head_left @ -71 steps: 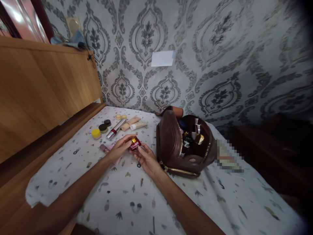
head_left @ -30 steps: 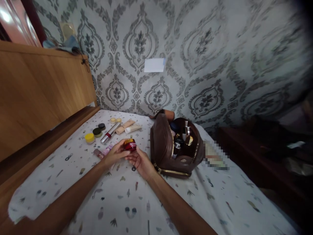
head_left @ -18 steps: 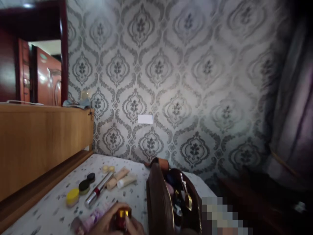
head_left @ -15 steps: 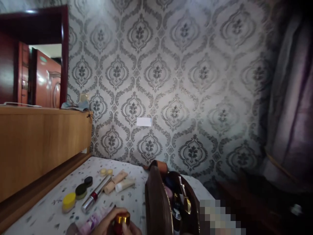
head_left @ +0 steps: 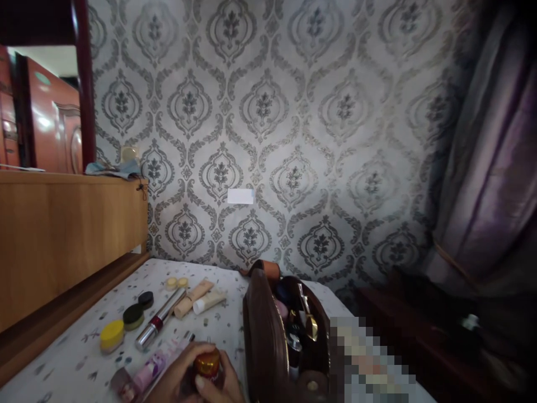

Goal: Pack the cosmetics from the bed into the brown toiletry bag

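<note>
A small dark-red jar with a shiny gold top [head_left: 208, 362] is held at the bottom of the view. The fingers of my left hand [head_left: 178, 369] curl round its left side. My right hand [head_left: 229, 383] grips it from the right, thumb against the front. Close by on the left lie a pink-and-purple tube [head_left: 151, 369] and a small bottle with a clear cap [head_left: 123, 385]. To the right, a brown leather bag [head_left: 264, 336] gapes with its zip undone, showing several cosmetics inside, including a gold-ended item [head_left: 311, 327]. The lower parts of both hands are cut off.
On the floral sheet [head_left: 222, 330] lie a yellow-lidded jar [head_left: 112, 334], dark round pots [head_left: 133, 316], a silver tube with a red band [head_left: 161, 319], beige tubes [head_left: 193, 298] and small yellow pots [head_left: 177, 283]. A wooden board [head_left: 71, 240] borders the left; a patterned wall stands behind.
My view has tilted down and turned slightly right. Both hands and the jar show more fully now, and the jar's top is tipped more toward me.
</note>
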`<state>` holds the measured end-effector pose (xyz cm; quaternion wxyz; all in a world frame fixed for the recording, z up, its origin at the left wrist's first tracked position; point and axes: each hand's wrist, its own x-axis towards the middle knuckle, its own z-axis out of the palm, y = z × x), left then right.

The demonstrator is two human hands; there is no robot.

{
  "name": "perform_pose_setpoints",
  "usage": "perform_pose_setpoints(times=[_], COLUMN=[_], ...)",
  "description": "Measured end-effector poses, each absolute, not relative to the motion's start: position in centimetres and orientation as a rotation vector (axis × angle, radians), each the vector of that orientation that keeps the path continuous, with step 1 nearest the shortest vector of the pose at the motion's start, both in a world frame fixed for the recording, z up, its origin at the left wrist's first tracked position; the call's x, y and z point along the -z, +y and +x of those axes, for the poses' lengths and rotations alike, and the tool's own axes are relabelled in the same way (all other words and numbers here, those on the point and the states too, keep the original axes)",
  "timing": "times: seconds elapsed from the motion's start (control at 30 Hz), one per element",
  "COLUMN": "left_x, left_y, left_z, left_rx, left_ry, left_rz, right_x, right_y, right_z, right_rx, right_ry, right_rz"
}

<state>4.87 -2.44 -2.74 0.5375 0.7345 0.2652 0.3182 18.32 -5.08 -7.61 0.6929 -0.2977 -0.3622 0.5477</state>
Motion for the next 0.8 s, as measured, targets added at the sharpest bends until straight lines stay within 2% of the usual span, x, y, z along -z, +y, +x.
perform_pose_setpoints(times=[0.2, 0.8], left_x=[3.4, 2.8], left_y=[-2.1, -2.7], left_z=[4.7, 3.1], left_rx=[-0.805, -0.752], left_ry=[0.637, 0.779], left_rz=[1.825, 2.012], right_x=[6.2, 4.1], right_y=[-6.3, -7.3], right_z=[18.5, 18.6], right_rx=[-1.391, -1.397], right_ry=[-0.726, -0.767], right_rz=[-0.623, -0.778])
